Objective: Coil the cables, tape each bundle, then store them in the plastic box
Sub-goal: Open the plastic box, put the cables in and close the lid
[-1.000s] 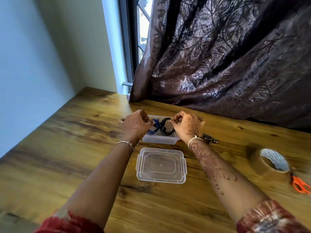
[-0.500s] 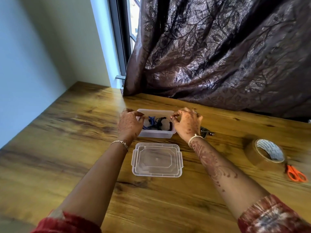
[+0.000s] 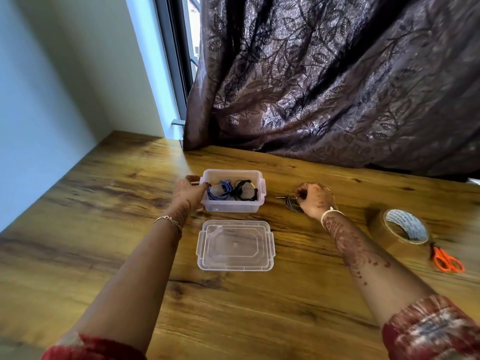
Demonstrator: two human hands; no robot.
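Note:
A clear plastic box (image 3: 232,207) stands on the wooden table, holding a coiled blue cable (image 3: 220,191) and a coiled black cable (image 3: 243,191). My left hand (image 3: 188,191) grips the box's left wall, thumb over the rim. To the right of the box, my right hand (image 3: 314,197) has its fingers curled on a thin dark coiled cable (image 3: 291,203) that lies on the table. The box's clear lid (image 3: 235,245) lies flat just in front of the box.
A roll of brown tape (image 3: 401,231) sits at the right, with orange-handled scissors (image 3: 447,260) beside it. A dark patterned curtain (image 3: 337,81) hangs along the table's far edge, next to a window and a pale wall on the left.
My right hand left the box's right side and moved right onto the dark cable on the table. My left hand stays at the box's left wall.

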